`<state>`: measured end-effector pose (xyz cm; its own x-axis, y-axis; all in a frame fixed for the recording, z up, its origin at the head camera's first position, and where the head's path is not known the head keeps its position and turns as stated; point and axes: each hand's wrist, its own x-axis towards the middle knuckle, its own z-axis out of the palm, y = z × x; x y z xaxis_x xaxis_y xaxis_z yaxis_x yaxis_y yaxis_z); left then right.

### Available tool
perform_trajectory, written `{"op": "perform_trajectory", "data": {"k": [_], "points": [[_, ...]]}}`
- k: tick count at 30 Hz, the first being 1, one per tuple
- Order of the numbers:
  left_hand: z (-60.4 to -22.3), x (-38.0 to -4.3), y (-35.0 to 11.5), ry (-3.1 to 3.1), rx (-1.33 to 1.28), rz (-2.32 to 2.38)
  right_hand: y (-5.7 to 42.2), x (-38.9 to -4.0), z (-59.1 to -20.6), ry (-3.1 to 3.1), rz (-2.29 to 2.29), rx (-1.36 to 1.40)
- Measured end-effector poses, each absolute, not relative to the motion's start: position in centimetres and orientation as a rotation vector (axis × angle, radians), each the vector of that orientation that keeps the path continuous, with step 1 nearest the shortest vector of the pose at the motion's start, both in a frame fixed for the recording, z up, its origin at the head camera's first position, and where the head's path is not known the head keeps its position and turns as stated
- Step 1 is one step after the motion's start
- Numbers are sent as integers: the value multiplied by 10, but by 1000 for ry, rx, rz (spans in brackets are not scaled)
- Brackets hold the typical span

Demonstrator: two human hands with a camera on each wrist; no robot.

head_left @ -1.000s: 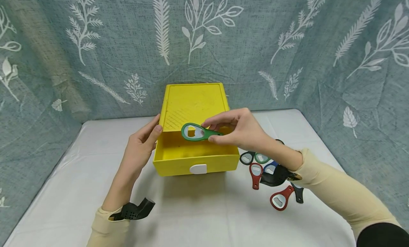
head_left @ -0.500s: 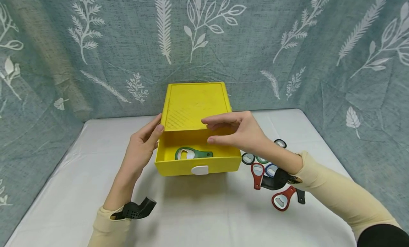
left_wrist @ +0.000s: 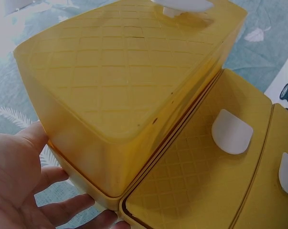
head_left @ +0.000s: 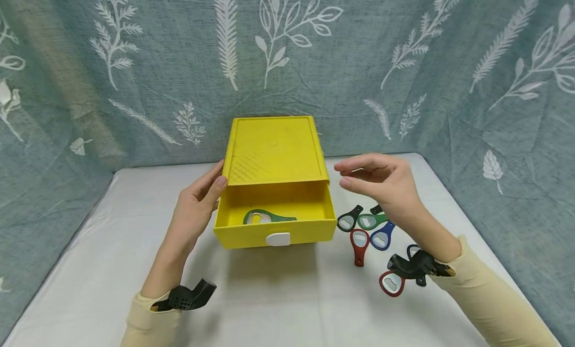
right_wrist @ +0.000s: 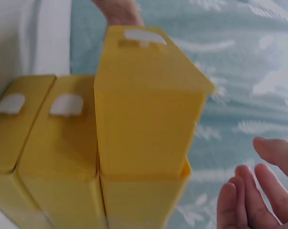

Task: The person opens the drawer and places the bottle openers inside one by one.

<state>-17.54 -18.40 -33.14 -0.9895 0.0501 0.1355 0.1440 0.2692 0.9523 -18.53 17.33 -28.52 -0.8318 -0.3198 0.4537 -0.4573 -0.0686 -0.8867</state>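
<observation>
A yellow drawer unit (head_left: 275,147) stands on the table with its top drawer (head_left: 251,235) pulled out. Inside that drawer lies a green bottle opener (head_left: 278,218), partly hidden by the drawer's front. My left hand (head_left: 195,203) rests against the unit's left side, its fingers fairly straight in the left wrist view. To the right of the unit, my right hand (head_left: 382,179) hovers with bent fingers, thumb apart, holding nothing. Below it lie several bottle openers, among them a red one (head_left: 359,252), a blue one (head_left: 382,237), a second green one (head_left: 370,220) and a black one (head_left: 348,219).
Two lower drawers with white pulls (left_wrist: 232,132) are shut, as the left wrist view shows. A second red bottle opener (head_left: 392,284) lies nearer the front, partly under the right wrist's camera (head_left: 415,264). A leaf-patterned curtain (head_left: 287,62) hangs behind the white table (head_left: 278,307).
My right hand has let go of the green bottle opener, which dropped into the top drawer. That hand has then moved right, away from the unit. The left hand has stayed put.
</observation>
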Motion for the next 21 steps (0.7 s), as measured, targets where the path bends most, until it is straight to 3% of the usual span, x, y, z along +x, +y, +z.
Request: {"op": "perform_trajectory", "data": {"k": [21], "points": [[-330, -174, -181, -2443, -167, -1843, 262, -166, -351, -2270, 1973, 597]]}}
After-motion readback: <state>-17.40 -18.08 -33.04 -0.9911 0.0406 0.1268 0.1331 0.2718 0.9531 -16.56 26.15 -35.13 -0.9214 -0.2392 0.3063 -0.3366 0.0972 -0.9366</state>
